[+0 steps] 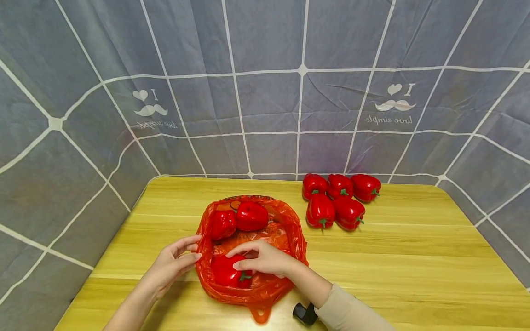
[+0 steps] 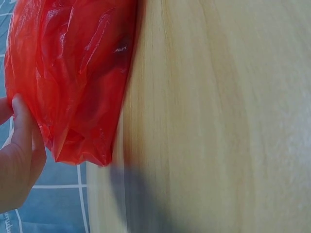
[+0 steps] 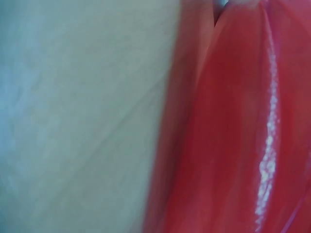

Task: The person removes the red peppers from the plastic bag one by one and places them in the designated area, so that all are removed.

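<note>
An orange-red plastic bag point(image 1: 299, 239) lies with its mouth spread wide. My left hand point(image 1: 175, 259) touches the bag's left side with thumb and fingertips; the left wrist view also shows this hand point(image 2: 22, 150) against the bag wall point(image 2: 73, 82). Inside the bag, my right hand point(image 1: 265, 257) holds a red bell pepper point(image 1: 225, 272) near the front, with thumb and bent index finger on it. Two more bell peppers, one at the left point(image 1: 223, 224) and one beside it point(image 1: 251, 216), lie at the bag's back. A glossy pepper point(image 3: 233, 126) fills much of the right wrist view.
Several red bell peppers point(image 1: 349, 212) are grouped at the table's back, right of the bag. A small black object point(image 1: 304, 314) is by the right sleeve point(image 1: 352, 308). The wood-grain table point(image 1: 414, 266) is enclosed by a grey curtain point(image 1: 269, 105) with white lines.
</note>
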`<state>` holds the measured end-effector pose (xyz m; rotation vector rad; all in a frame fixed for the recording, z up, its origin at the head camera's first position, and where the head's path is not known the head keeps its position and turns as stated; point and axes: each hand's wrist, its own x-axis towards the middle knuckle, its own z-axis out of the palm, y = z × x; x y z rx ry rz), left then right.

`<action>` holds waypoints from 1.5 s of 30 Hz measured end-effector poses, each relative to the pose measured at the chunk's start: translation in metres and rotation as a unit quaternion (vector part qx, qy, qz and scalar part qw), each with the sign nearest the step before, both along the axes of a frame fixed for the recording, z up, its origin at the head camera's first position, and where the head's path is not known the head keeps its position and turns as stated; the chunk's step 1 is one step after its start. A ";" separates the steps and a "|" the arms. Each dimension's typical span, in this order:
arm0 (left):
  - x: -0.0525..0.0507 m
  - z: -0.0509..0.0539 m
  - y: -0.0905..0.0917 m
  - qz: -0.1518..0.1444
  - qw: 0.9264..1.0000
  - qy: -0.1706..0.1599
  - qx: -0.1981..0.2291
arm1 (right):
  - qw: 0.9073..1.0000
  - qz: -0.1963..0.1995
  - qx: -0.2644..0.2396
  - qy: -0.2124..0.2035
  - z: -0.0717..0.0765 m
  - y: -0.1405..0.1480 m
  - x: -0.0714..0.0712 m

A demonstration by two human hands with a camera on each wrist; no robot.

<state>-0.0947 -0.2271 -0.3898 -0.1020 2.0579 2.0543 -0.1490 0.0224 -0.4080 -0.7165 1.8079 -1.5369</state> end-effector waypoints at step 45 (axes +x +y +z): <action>0.000 0.001 0.000 -0.002 1.000 0.004 -0.009 | 0.992 -0.095 -0.035 0.078 0.032 0.075 -0.018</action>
